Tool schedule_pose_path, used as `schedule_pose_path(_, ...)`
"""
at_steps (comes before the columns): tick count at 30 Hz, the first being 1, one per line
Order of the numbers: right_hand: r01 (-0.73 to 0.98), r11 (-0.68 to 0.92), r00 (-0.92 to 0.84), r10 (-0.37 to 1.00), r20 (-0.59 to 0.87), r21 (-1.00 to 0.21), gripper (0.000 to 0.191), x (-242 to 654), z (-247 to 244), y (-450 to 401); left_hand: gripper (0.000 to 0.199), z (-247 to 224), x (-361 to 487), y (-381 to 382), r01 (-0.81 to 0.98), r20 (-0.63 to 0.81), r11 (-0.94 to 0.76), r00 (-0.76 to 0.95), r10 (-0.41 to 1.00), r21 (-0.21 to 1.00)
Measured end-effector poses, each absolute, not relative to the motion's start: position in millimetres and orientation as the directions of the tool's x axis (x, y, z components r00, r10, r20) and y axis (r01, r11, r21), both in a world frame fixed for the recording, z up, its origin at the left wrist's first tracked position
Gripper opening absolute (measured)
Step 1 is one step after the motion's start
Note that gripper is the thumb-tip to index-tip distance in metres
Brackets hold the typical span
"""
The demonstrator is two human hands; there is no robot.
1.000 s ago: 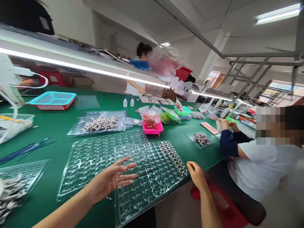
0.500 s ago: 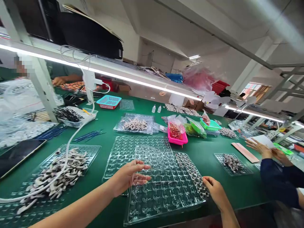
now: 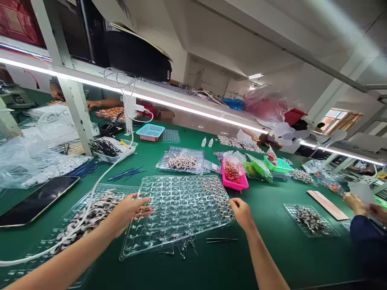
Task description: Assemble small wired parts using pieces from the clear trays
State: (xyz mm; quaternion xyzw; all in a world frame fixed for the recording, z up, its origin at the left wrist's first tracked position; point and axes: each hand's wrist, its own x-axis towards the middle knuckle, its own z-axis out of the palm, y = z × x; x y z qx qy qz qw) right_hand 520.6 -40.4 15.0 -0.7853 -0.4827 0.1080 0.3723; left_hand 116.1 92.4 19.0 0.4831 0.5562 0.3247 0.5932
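Observation:
A clear plastic tray (image 3: 172,209) with rows of moulded pockets is held between my hands above the green table. Small ring-shaped parts (image 3: 216,194) fill the pockets along its right side. My left hand (image 3: 128,212) grips the left edge, its fingers partly seen through the plastic. At the right edge, my right hand (image 3: 241,211) pinches the rim between thumb and fingers. Just in front of the tray lie tweezers (image 3: 222,240) and several thin pin-like pieces (image 3: 186,247). Whether another tray sits directly underneath, I cannot tell.
Curved grey-white pieces (image 3: 105,205) are heaped on a tray at left, crossed by a white cable (image 3: 93,193). A phone (image 3: 39,199) lies beyond. Behind stand a loaded tray (image 3: 181,161) and a pink basket (image 3: 236,183). A co-worker's hands (image 3: 358,205) are at right.
Both hands have carried the tray left and away from me, over where the other clear tray lay. The tweezers and pin-like pieces have come into sight. The view has shifted left.

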Motion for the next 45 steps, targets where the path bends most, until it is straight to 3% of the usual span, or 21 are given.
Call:
schedule_pose_path(3,0.701,-0.26,0.512,0.832,0.214,-0.664,0.033,521,11,-17,0.075,20,128,121,0.232,-0.339,0.302,0.145,0.929,0.925)
schedule_pose_path(8,0.725,-0.308,0.54,0.81,0.231,-0.616,0.029,531,4,-7,0.058,17,159,150,0.436,-0.226,0.176,0.065,0.972,0.882)
schedule_pose_path(15,0.754,-0.365,0.553,0.802,0.228,-0.546,0.03,543,-10,-22,0.05,6,173,161,0.661,-0.115,0.011,0.114,0.987,0.75)
schedule_pose_path(21,0.784,-0.387,0.525,0.831,0.186,-0.485,0.03,543,-18,-25,0.045,4,177,158,0.725,-0.145,-0.036,0.186,0.972,0.688)
schedule_pose_path(31,0.828,-0.338,0.441,0.886,0.146,-0.448,0.036,519,-12,-29,0.068,18,163,173,0.811,-0.193,-0.016,0.158,0.968,0.585)
schedule_pose_path(36,0.875,-0.285,0.398,0.883,0.247,-0.391,0.038,485,7,-67,0.062,37,159,131,0.792,-0.022,-0.25,0.315,0.949,0.557)
schedule_pose_path(40,0.882,-0.007,0.168,0.939,0.3,-0.47,0.02,440,10,-111,0.049,43,152,55,0.556,0.106,-0.567,0.651,0.752,0.608)
schedule_pose_path(45,0.899,0.105,0.036,0.95,0.309,-0.426,0.022,395,-4,-111,0.03,17,153,-7,0.454,0.13,-0.574,0.697,0.705,0.682)
